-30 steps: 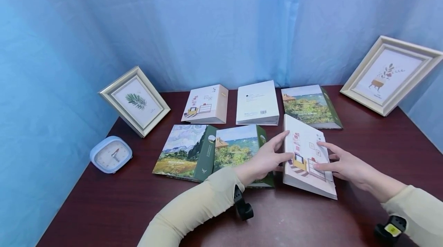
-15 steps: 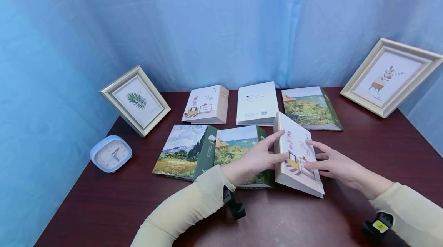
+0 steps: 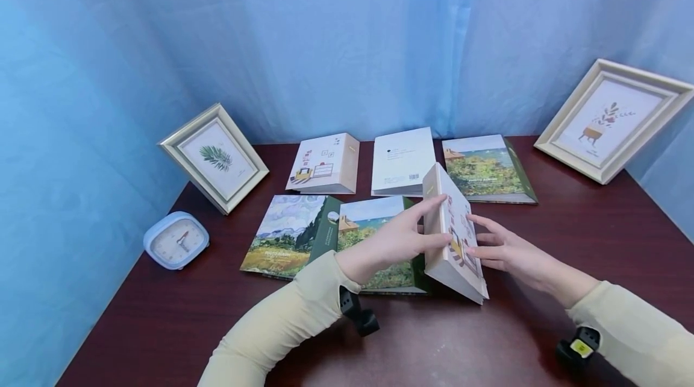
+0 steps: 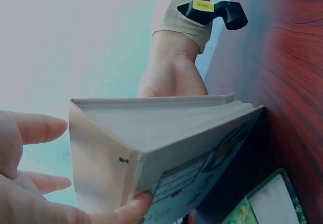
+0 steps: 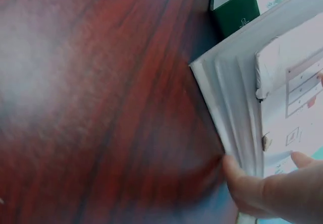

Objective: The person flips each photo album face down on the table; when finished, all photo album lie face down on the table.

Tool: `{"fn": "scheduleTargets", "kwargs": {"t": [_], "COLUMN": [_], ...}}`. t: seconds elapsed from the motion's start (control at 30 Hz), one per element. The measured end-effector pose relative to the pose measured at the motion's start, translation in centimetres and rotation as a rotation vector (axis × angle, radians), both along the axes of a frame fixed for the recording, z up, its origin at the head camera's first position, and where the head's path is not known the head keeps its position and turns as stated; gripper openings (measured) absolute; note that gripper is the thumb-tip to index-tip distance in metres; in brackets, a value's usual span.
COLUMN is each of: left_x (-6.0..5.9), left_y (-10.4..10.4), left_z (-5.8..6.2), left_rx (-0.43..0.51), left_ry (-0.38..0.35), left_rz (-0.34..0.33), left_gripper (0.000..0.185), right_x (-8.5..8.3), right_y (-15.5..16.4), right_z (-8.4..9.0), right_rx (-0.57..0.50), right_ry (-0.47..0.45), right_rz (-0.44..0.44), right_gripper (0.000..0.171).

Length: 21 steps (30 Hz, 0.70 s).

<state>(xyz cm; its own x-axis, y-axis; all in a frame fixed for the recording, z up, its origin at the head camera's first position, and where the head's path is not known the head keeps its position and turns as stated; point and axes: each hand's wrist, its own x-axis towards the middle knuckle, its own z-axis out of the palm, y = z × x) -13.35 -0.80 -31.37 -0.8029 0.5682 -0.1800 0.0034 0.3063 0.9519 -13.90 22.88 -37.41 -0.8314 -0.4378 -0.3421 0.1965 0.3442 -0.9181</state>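
1. The album [image 3: 452, 236] stands tilted on its long edge on the table [image 3: 162, 314], front right, not yet upright.
2. Left hand [image 3: 403, 239] grips its spine side; right hand [image 3: 501, 248] presses flat fingers on the cover.
3. Five other albums lie flat.

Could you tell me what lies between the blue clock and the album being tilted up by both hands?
In the head view, two landscape-covered albums lie flat side by side between the blue clock and the tilted album: a wheat-field album and a seaside album.
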Motion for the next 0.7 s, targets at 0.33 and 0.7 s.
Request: {"fn": "scheduleTargets", "kwargs": {"t": [0.33, 0.7], "left_x": [0.1, -0.7], "left_y": [1.0, 2.9], "left_z": [1.2, -0.1], "left_rx": [-0.093, -0.013], "left_ry": [0.150, 0.174], "left_rz": [0.001, 0.091], "left_gripper": [0.062, 0.053], "right_x": [0.0, -1.0], "right_y": [0.5, 3.9], "right_z": [1.6, 1.5], "right_rx": [0.012, -0.588], "right_ry": [0.246, 0.069], "right_rz": [0.012, 0.146], "right_gripper": [0.074, 0.044]}}
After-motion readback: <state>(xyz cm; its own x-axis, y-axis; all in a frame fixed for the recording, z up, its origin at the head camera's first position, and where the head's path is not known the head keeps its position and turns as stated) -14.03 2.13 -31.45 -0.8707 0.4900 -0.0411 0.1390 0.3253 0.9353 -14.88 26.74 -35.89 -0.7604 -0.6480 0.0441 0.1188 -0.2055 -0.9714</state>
